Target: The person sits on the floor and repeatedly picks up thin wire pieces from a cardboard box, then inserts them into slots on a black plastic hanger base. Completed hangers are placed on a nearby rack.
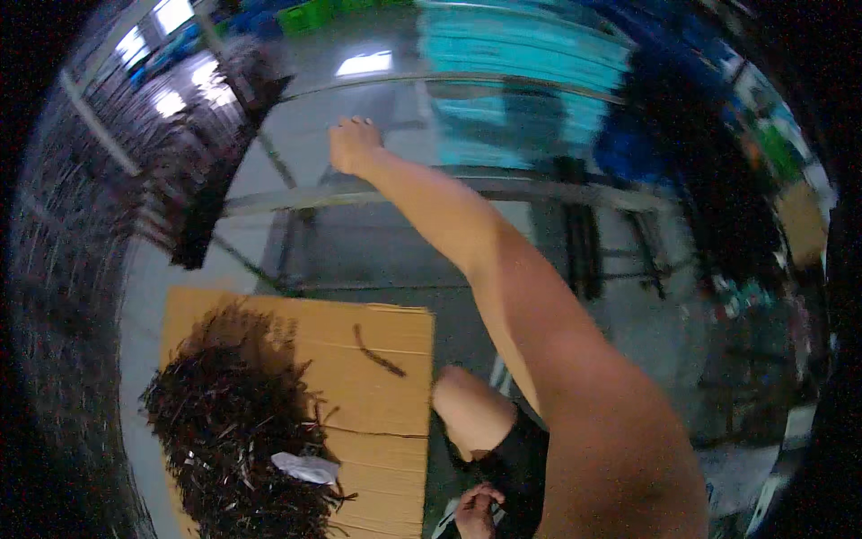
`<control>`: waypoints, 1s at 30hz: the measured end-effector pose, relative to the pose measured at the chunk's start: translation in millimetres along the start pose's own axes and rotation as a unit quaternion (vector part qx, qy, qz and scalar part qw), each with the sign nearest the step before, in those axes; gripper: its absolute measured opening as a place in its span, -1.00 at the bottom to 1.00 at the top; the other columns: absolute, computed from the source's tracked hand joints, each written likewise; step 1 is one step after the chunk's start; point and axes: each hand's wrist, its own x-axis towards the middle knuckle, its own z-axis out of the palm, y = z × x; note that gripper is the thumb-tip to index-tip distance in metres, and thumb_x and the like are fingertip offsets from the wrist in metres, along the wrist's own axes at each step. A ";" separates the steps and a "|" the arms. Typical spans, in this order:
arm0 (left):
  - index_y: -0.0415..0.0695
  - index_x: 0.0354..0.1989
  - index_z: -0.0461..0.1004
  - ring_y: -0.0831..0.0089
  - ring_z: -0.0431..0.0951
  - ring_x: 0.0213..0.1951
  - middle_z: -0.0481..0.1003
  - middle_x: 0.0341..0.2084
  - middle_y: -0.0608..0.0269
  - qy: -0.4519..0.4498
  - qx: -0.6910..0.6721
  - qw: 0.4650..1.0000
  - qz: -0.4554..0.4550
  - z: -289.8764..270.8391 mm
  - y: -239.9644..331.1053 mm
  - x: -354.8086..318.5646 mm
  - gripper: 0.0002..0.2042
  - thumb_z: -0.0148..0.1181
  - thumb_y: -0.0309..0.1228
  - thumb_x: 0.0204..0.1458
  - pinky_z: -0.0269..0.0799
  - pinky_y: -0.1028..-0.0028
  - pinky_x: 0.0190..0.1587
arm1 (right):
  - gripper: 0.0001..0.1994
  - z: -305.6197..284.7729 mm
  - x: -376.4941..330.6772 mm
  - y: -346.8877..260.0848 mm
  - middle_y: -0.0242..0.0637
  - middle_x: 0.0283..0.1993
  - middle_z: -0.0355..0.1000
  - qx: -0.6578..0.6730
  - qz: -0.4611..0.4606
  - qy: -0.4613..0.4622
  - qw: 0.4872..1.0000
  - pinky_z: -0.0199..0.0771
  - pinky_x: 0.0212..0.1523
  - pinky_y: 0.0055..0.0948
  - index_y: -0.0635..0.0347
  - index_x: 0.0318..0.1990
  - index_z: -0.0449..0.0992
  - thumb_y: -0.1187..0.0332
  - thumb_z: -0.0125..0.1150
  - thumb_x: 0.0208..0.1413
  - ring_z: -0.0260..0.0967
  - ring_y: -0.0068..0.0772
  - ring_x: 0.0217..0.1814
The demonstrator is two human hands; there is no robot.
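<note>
My right arm stretches far forward, and my right hand (356, 145) is closed in the air by the metal rails (395, 191) of a frame. Its fingers are curled, and whatever they hold, if anything, is hidden. Low at the bottom edge, beside my dark shorts, my left hand (478, 510) has its fingers bent in; I cannot make out anything in them. To my left a large heap of dark brown, thin strips (242, 431) lies on a flat cardboard sheet (382, 467). A crumpled white piece (307, 468) rests on the heap, and one loose strip (379, 352) lies apart.
Rows of dark strips (81, 242) hang along racks at the left, next to a black bar (206, 198). Ahead, turquoise stacked sheets (521, 54) stand behind the rails. Dark metal legs (579, 234) and blurred clutter fill the right. My bare knee (471, 409) is beside the cardboard.
</note>
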 end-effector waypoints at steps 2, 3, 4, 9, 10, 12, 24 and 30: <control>-0.05 -0.43 0.41 0.56 0.21 -0.77 0.26 -0.80 0.38 0.027 -0.088 0.996 0.012 -7.5 -16.9 -13.3 -0.83 0.10 -0.28 0.17 0.10 0.55 -0.76 | -0.71 -41.5 -34.5 44.7 -0.04 -0.12 0.50 -0.066 0.048 -0.040 0.996 0.45 -0.06 -0.05 0.19 -0.16 0.57 0.31 0.08 -0.01 0.47 -0.05 -0.04; -0.05 -0.43 0.40 0.56 0.21 -0.77 0.26 -0.80 0.38 0.027 -0.116 0.993 0.021 -19.5 -36.1 -14.8 -0.83 0.11 -0.29 0.17 0.12 0.55 -0.76 | -0.73 -66.4 -58.6 75.8 -0.08 -0.13 0.51 -0.081 0.090 -0.086 0.989 0.46 -0.08 -0.05 0.15 -0.18 0.59 0.31 0.08 -0.01 0.48 -0.10 -0.05; -0.05 -0.43 0.38 0.56 0.20 -0.77 0.25 -0.80 0.39 0.015 -0.137 0.990 0.028 -25.2 -46.9 -17.4 -0.84 0.11 -0.30 0.16 0.13 0.55 -0.77 | -0.74 -81.4 -82.5 129.9 -0.13 -0.11 0.52 -0.132 0.125 -0.050 0.982 0.46 -0.08 -0.06 0.12 -0.20 0.61 0.29 0.10 -0.02 0.48 -0.10 -0.06; -0.01 -0.57 0.23 0.51 0.04 -0.77 0.10 -0.79 0.38 0.056 -0.171 0.984 -0.001 -24.0 -43.2 -41.4 -0.69 -0.05 -0.22 0.24 0.03 0.46 -0.68 | -0.70 -170.8 -219.1 287.5 -0.15 -0.07 0.50 -0.330 0.346 -0.006 0.878 0.46 -0.07 -0.22 0.10 -0.18 0.61 0.23 0.00 0.07 0.45 -0.12 -0.02; -0.01 -0.57 0.22 0.50 0.06 -0.76 0.11 -0.77 0.37 0.052 -0.165 0.985 -0.003 -20.5 -42.6 -51.1 -0.69 -0.07 -0.23 0.24 0.04 0.44 -0.68 | -0.67 -186.6 -254.3 330.2 -0.16 -0.09 0.50 -0.271 0.369 0.127 0.880 0.42 0.00 -0.21 0.13 -0.09 0.57 0.22 0.00 0.10 0.41 -0.07 0.02; -0.01 -0.57 0.19 0.49 0.10 -0.72 0.15 -0.74 0.36 0.082 -0.174 0.981 0.007 -19.0 -42.5 -59.1 -0.69 -0.09 -0.26 0.25 0.04 0.42 -0.67 | -0.54 -220.8 -283.4 310.2 -0.16 0.19 0.28 -0.215 0.419 -0.033 0.881 0.26 0.19 -0.14 0.12 0.07 0.46 0.09 0.15 0.07 0.19 -0.08 0.27; -0.17 -0.50 0.18 0.29 0.53 -0.21 0.48 -0.19 -0.01 -0.053 -0.070 0.983 0.164 -41.6 -97.9 12.3 -0.77 0.15 -0.66 -0.03 0.48 0.38 -0.11 | -0.78 -195.2 -387.4 514.6 -0.19 -0.42 0.53 -0.305 0.367 0.113 0.872 0.50 -0.47 -0.18 0.14 -0.46 0.59 0.21 0.15 0.03 0.50 -0.17 -0.42; -0.13 -0.60 0.20 0.38 0.52 -0.25 0.52 -0.29 0.05 -0.011 -0.128 0.976 0.176 -46.7 -118.2 0.2 -0.70 0.27 -0.62 -0.06 0.47 0.42 -0.15 | -0.76 -188.2 -386.5 485.1 -0.21 -0.39 0.49 -0.208 0.366 0.016 0.907 0.45 -0.43 -0.27 0.21 -0.31 0.56 0.26 0.03 0.17 0.45 -0.27 -0.42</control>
